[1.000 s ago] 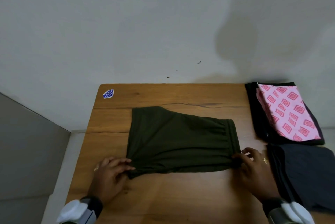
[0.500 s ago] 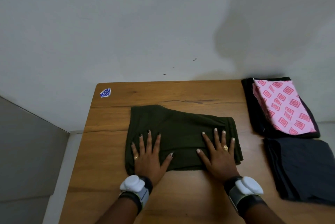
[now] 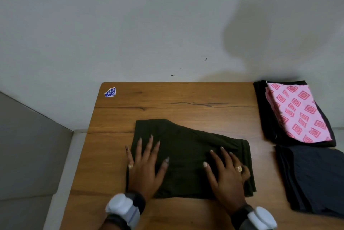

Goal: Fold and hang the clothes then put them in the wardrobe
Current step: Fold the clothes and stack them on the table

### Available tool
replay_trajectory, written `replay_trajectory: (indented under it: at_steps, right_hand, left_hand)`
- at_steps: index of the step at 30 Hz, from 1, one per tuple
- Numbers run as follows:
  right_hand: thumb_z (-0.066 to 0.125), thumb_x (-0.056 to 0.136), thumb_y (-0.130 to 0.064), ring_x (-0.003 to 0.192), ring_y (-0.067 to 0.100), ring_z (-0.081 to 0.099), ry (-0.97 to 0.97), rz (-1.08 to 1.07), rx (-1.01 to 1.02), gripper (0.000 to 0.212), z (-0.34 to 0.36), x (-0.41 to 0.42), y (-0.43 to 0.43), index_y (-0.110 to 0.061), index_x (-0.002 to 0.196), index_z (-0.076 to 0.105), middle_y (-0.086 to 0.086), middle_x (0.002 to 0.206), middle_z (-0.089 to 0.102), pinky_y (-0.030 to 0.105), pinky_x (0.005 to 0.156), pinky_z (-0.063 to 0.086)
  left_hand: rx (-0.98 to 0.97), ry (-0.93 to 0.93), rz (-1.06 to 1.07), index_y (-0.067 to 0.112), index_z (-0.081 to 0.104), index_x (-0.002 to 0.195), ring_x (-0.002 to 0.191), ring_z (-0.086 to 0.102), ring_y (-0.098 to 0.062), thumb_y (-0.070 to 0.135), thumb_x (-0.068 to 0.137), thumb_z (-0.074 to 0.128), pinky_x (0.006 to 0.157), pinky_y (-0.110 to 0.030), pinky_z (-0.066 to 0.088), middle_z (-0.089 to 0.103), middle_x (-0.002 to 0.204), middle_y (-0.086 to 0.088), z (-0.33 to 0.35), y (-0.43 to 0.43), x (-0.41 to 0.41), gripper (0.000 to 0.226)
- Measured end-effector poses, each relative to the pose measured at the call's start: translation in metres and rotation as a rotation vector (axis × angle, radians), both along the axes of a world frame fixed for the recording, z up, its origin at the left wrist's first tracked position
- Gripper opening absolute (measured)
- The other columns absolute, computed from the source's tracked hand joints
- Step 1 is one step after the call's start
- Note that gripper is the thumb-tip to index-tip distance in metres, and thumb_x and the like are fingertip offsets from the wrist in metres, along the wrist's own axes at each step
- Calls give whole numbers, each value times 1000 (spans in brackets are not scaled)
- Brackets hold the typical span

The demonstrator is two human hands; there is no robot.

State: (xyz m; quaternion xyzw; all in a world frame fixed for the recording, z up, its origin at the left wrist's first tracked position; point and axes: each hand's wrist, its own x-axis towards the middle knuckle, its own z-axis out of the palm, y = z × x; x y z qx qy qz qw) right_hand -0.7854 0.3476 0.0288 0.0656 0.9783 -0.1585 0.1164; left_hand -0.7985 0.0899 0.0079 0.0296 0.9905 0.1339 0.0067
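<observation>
Since pinching the hem, our left hand (image 3: 145, 170) and right hand (image 3: 229, 175) have moved onto the olive garment (image 3: 188, 147), which lies mid-table (image 3: 176, 95). With fingers straight and gripping nothing, we press flat, presumably to set the fold.

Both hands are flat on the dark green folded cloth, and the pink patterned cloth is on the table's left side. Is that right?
No. The head view shows the pink patterned cloth on the right side of the wooden table. The left hand and right hand do lie flat on the dark green folded cloth.
</observation>
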Motion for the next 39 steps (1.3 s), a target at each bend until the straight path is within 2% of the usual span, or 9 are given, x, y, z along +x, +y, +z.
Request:
replay_trajectory:
  at_steps: [2, 5, 11, 15, 20, 23, 28, 34, 39]
  right_hand:
    - [27, 91, -63, 140, 25, 25, 107, 46, -47, 55, 15, -21, -12, -39, 132, 54, -4, 148, 40, 51, 111, 10]
    - [39, 97, -48, 134, 22, 30, 86, 228, -116, 39, 23, -68, -39, -37, 131, 53, -5, 143, 43, 50, 109, 17]
    - [50, 97, -37, 132, 29, 34, -119, 362, -226, 48, 14, -153, -98, -26, 143, 42, 6, 144, 42, 46, 107, 29]
    - [59, 89, -25, 128, 35, 39, -220, 341, -176, 45, 5, -181, -114, -27, 133, 51, 7, 134, 53, 44, 104, 34]
    - [64, 86, -25, 119, 34, 46, -204, 361, -132, 24, 6, -183, -116, -23, 110, 65, 8, 120, 59, 39, 97, 37]
    - [62, 83, -18, 105, 31, 53, -54, 368, -253, 17, 10, -168, -110, -20, 100, 63, 4, 106, 64, 39, 91, 41]
    - [61, 82, -16, 98, 22, 50, 279, 498, -217, 15, 7, -124, -93, -19, 97, 62, 0, 98, 63, 39, 85, 38]
    - [56, 76, -29, 99, 29, 55, 276, 596, 35, 23, -25, -80, -84, -20, 96, 64, 2, 103, 63, 39, 81, 35]
    - [50, 81, -34, 105, 29, 56, 257, 551, -1, 30, -14, -70, -86, -21, 103, 65, 1, 109, 62, 43, 86, 40]
  left_hand:
    - [88, 63, 73, 28, 42, 143, 147, 16, -28, 59, 95, 27, 118, -51, -4, 31, 156, 1, 11, -16, -39, 60]
    - [187, -25, 169, 24, 42, 144, 143, 22, -31, 52, 92, 49, 115, -49, 17, 37, 153, -2, 16, -43, -94, 59]
    - [247, -327, -9, 28, 61, 123, 112, 55, -21, 62, 68, 52, 102, -38, 39, 65, 116, 4, 22, -78, -162, 65]
    - [151, -438, -165, 32, 66, 102, 97, 61, -15, 30, 75, 71, 88, -31, 49, 64, 94, 12, 26, -80, -179, 27]
    - [110, -360, -309, 30, 65, 93, 100, 58, -14, 17, 81, 66, 91, -35, 46, 62, 104, 9, 30, -84, -180, 17]
    - [186, -166, -350, 30, 63, 83, 89, 59, -9, 14, 79, 67, 88, -36, 48, 63, 90, 15, 38, -88, -162, 17]
    - [54, 147, -345, 30, 62, 80, 91, 55, -14, 25, 79, 56, 89, -32, 28, 64, 86, 13, 34, -90, -102, 9]
    - [32, 123, -359, 34, 66, 85, 96, 58, -17, 31, 74, 58, 89, -33, 27, 67, 100, 12, -5, -93, -38, 13]
    - [134, 152, -146, 29, 66, 100, 112, 52, -24, 41, 77, 51, 95, -35, 27, 65, 115, 7, 19, -63, -47, 30]
